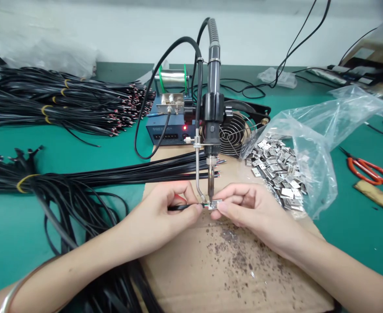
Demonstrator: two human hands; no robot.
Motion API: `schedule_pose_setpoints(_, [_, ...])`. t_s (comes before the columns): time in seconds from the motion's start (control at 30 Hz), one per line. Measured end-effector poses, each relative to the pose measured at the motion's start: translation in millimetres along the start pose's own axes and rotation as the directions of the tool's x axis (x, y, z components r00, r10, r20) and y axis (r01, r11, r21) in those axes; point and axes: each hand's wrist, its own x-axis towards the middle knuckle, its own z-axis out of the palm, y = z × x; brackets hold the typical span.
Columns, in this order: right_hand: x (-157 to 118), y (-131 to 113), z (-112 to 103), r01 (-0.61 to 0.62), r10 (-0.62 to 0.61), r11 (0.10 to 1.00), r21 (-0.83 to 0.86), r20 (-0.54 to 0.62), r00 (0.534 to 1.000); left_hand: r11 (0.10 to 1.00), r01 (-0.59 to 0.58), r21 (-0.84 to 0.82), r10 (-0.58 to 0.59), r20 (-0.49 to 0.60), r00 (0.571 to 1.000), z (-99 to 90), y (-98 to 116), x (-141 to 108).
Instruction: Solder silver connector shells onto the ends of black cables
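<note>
My left hand (173,206) is closed on a black cable (181,207), whose thin coloured wires reach the back of a small silver USB connector (215,204). Between thumb and fingers, my right hand (243,202) pinches that connector. The tip of an upright soldering iron (211,180) comes down at the joint between wires and connector. A thin metal feed tube (198,174) bends down beside the tip. More black cables (165,170) lie just behind my left hand, their stripped ends near the iron.
Cardboard (191,269) with dark specks lies under my hands. Behind stand a blue solder station (168,130), a solder spool (173,76) and a fan (233,134). A plastic bag of connectors (279,169), orange-handled cutters (369,170) and a sponge (376,195) are right; cable bundles (57,102) are left.
</note>
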Motion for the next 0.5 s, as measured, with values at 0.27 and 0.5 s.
schedule_pose_setpoints(0.27, [0.8, 2.2, 0.5, 0.012, -0.012, 1.0, -0.007, -0.02, 1.0, 0.999, -0.051, 0.02, 0.05, 0.011, 0.999, 1.6, -5.3, 0.2])
schedule_pose_setpoints(0.5, [0.8, 7.6, -4.9, 0.021, -0.024, 0.998, 0.066, 0.041, 0.999, 0.999, -0.031, -0.008, 0.031, -0.009, 0.999, 0.8, -4.4, -1.4])
